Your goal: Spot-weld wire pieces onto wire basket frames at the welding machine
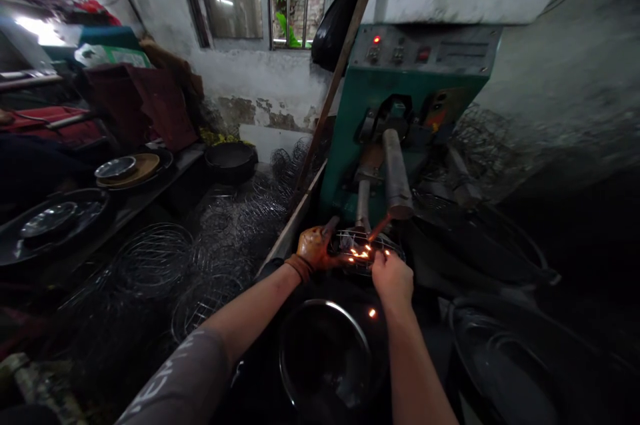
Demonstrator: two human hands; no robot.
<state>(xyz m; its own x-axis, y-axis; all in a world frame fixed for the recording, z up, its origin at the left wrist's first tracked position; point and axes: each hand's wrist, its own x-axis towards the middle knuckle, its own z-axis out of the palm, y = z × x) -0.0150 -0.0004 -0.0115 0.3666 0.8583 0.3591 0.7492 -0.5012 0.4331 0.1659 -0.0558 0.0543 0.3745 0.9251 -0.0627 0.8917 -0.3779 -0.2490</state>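
Observation:
My left hand (314,248), in an orange glove, grips the left rim of a round wire basket (364,246). My bare right hand (393,276) is closed on the basket's near right rim. The basket sits under the metal arm (397,175) of a green spot-welding machine (400,112). Orange sparks (361,254) glow on the wires between my two hands, and one spark lies lower down near my right wrist.
Several finished wire baskets (155,258) are piled on the floor at left. A dark metal bowl (325,352) sits just below my arms. Pans and plates (125,168) rest on a bench at left. A wooden pole (340,65) leans against the machine. Dark rings (500,345) lie at right.

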